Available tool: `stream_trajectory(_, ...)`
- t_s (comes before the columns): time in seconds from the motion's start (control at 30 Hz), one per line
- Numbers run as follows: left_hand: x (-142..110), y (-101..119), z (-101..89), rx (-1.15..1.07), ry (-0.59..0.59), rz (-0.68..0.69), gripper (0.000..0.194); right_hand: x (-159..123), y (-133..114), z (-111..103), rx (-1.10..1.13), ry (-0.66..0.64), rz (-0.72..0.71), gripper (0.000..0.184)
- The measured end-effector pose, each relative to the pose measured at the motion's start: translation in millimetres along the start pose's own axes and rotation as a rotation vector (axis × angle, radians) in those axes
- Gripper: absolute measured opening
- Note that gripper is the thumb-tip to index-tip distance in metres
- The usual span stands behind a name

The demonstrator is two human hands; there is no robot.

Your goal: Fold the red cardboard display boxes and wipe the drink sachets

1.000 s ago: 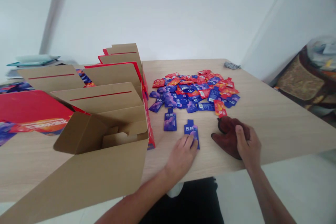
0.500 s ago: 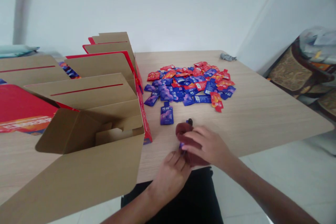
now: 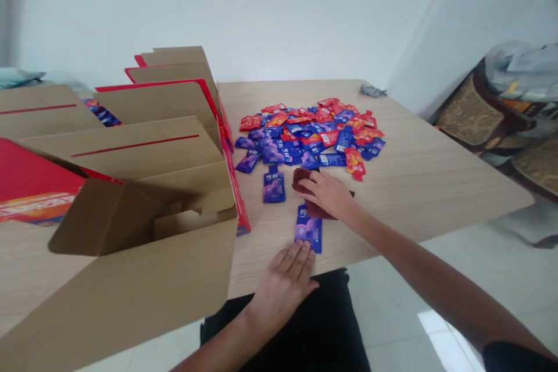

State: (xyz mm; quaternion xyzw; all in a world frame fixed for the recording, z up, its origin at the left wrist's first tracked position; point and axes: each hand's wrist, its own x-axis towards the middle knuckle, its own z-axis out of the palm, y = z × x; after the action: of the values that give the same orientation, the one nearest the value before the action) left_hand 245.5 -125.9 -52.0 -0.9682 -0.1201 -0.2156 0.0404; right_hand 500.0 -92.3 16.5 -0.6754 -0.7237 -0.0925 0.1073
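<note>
My left hand (image 3: 285, 279) lies flat near the table's front edge, its fingertips on the lower end of a blue pouch (image 3: 308, 230). My right hand (image 3: 328, 195) presses a dark red cloth (image 3: 317, 207) down over the pouch's top end, fingers curled on the cloth. A second blue pouch (image 3: 274, 185) lies just to the left. Behind them is a pile of red and blue pouches (image 3: 310, 136).
An open cardboard box (image 3: 143, 232) with raised flaps stands at the left, more red-trimmed boxes (image 3: 174, 87) behind it. The wooden table (image 3: 436, 180) ends at the right, where a chair (image 3: 479, 116) with bags stands. A small grey object (image 3: 372, 90) lies at the far edge.
My right hand carried the cloth from the right onto the blue pouch and then pushed it up along the pouch. My left hand stayed at the pouch's lower end.
</note>
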Motion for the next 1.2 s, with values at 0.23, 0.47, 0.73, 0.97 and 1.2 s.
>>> stream_trajectory(0.23,-6.3,0.8,13.7,-0.043,0.044,-0.030,0.034,-56.5,-56.7,-9.5,0.201,-0.038,-0.085,0.037)
stream_trajectory(0.47,-5.5,-0.6,11.1,-0.017,0.058,-0.007,0.044,-26.9,-31.7,23.8,0.091,-0.073,-0.055,0.038)
stream_trajectory(0.73,-5.3,-2.5,8.2,-0.021,0.066,0.006,0.043,-8.6,-14.5,-15.5,0.034,0.104,0.074,0.043)
stream_trajectory(0.97,-6.9,-3.2,8.2,-0.045,0.081,0.010,0.039,-58.1,-51.7,2.2,0.149,-0.031,-0.071,0.035)
stream_trajectory(1.2,-7.4,-5.9,7.2,-0.033,0.129,0.048,0.037,-14.5,-0.9,14.0,0.003,-0.017,0.021,0.038)
